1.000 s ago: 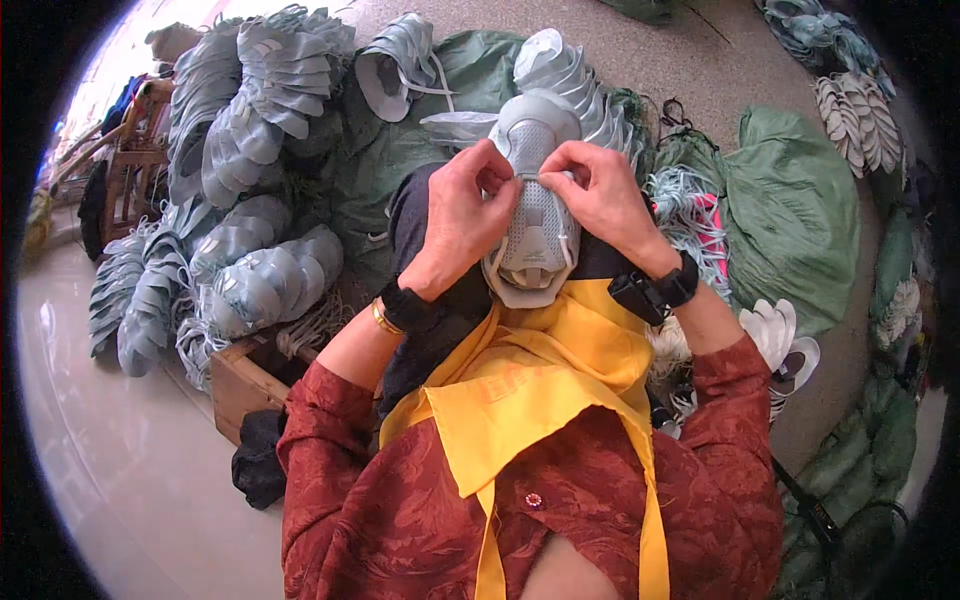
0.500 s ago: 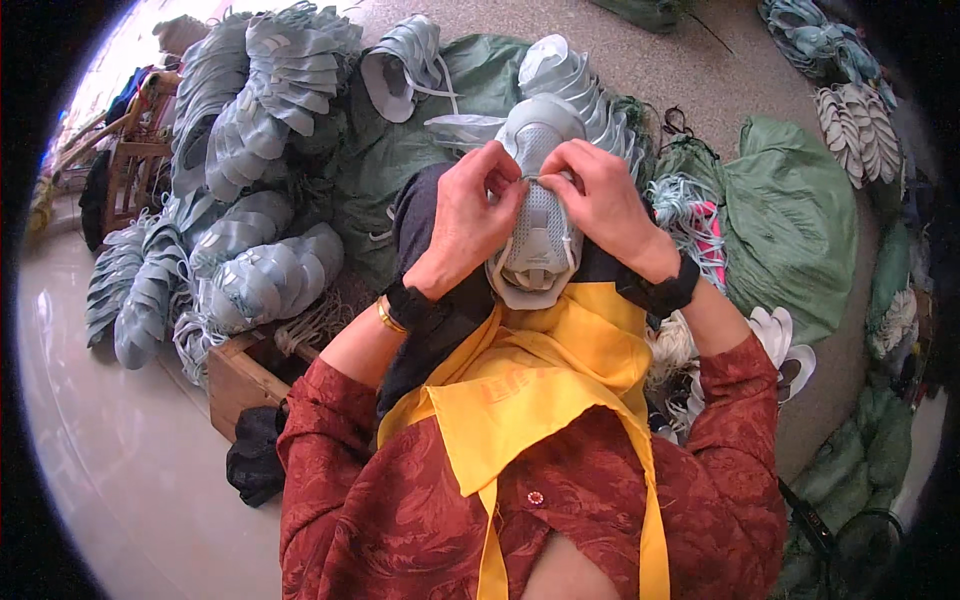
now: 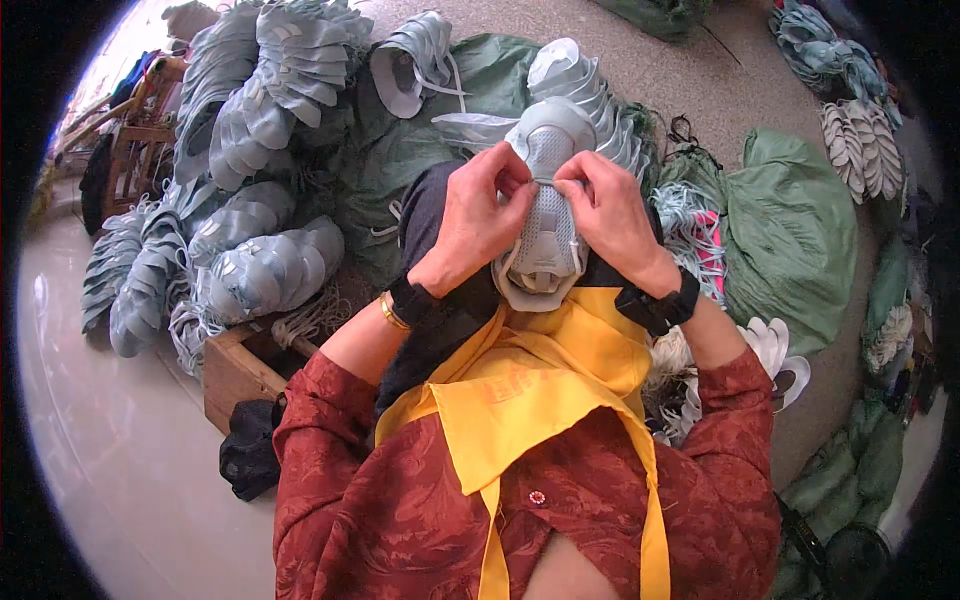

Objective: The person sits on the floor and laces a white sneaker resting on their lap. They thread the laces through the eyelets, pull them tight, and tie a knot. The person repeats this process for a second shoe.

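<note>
A pale grey shoe upper (image 3: 547,218) with a perforated middle lies lengthwise over my lap, its rounded toe end pointing away from me. My left hand (image 3: 487,203) is on its left side, thumb and forefinger pinched together. Opposite it, my right hand (image 3: 612,208) pinches in the same way. A thin lace (image 3: 544,182) runs across the upper between the two sets of fingertips; its ends are hidden in my fingers. Pale cord also shows along both sides of the upper, nearer to me.
Stacked grey-blue uppers (image 3: 290,90) pile up at the left, beside a wooden box (image 3: 235,375). More uppers (image 3: 580,75) lie beyond my hands. A green sack (image 3: 790,230) and light-blue laces (image 3: 690,225) are to the right. A yellow apron (image 3: 540,420) covers my lap.
My fingertips stay pinched at the lace across the upper. The whole view has shifted slightly, and my right hand's fingers sit a little differently.
</note>
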Demonstrator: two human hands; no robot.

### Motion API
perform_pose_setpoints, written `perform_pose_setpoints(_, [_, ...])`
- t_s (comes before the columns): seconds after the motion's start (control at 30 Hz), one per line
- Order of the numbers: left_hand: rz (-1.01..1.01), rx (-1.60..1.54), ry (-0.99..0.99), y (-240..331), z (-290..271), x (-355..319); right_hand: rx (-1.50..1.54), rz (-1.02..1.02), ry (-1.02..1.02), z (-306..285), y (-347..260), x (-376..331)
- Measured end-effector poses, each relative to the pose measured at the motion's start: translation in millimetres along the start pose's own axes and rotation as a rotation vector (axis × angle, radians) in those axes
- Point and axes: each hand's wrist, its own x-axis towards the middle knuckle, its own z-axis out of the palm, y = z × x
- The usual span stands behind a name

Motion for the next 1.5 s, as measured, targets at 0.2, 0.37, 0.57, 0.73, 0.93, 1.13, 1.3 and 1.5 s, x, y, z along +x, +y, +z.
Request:
perform_pose_setpoints(0.2, [0.016,0.015,-0.001,5.3,-1.6,-0.3,-0.042,-0.262,-0.041,-3.9,-1.4,9.5])
perform_pose_setpoints(0.37, [0.020,0.006,-0.023,5.8,-0.4,0.7,-0.061,-0.245,-0.039,0.7,1.6,13.2])
perform_pose_setpoints(0.57, [0.079,0.011,-0.071,4.4,1.6,7.0,-0.024,-0.193,-0.036,-2.4,2.0,12.7])
perform_pose_setpoints(0.73, [0.090,0.033,-0.124,1.0,-6.2,10.5,0.107,0.035,-0.106,-17.0,-10.8,13.7])
perform_pose_setpoints(0.93, [-0.147,-0.065,-0.223,-5.1,-82.3,12.5,-0.058,-0.025,-0.056,-38.1,-9.5,-1.7])
perform_pose_setpoints(1.13, [-0.235,-0.239,-0.088,-29.0,-137.9,-19.9,-0.137,-0.064,-0.002,-36.7,1.5,-22.1])
perform_pose_setpoints(1.3, [-0.086,0.131,-0.093,-20.5,-103.1,-28.6,-0.176,-0.063,0.009,-32.2,2.3,-28.0])
perform_pose_setpoints(1.5, [0.085,0.307,-0.203,-9.5,-106.3,-16.0,-0.201,-0.067,0.061,-25.6,7.1,-31.3])
